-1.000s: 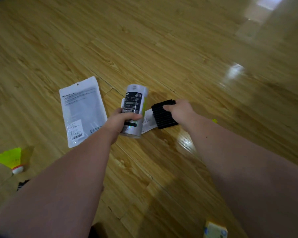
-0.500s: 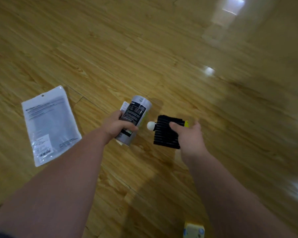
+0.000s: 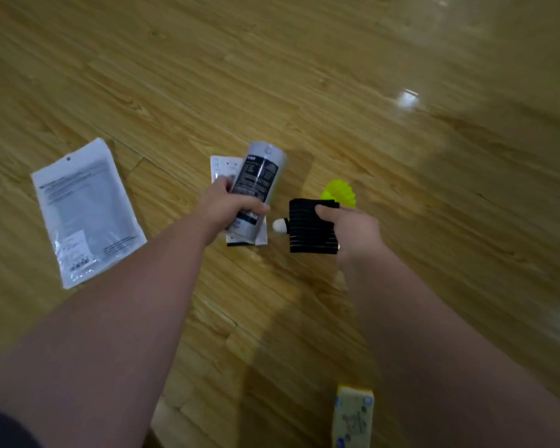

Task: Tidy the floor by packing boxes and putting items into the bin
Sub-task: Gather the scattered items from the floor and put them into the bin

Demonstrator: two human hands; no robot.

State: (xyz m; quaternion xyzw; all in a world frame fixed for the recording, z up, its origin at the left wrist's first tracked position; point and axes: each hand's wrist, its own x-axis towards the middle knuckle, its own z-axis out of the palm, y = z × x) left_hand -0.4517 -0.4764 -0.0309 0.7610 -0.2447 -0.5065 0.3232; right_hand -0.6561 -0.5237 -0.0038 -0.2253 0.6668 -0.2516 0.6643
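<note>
We see our left hand (image 3: 222, 205) wrapped around a grey cylindrical tube (image 3: 258, 185) above the wooden floor (image 3: 337, 76) — our right hand (image 3: 353, 227) grips a black ribbed band (image 3: 311, 231), a yellow-green shuttlecock (image 3: 338, 192) just behind it.

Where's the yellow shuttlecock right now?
In the head view, right of centre on the wooden floor, the yellow shuttlecock lies just behind the black band in the right hand.

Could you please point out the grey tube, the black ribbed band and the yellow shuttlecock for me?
grey tube (image 3: 261, 181), head view, on its dark printed label.
black ribbed band (image 3: 307, 229), head view, middle of the ribbed face.
yellow shuttlecock (image 3: 338, 190), head view, on the yellow skirt.
</note>
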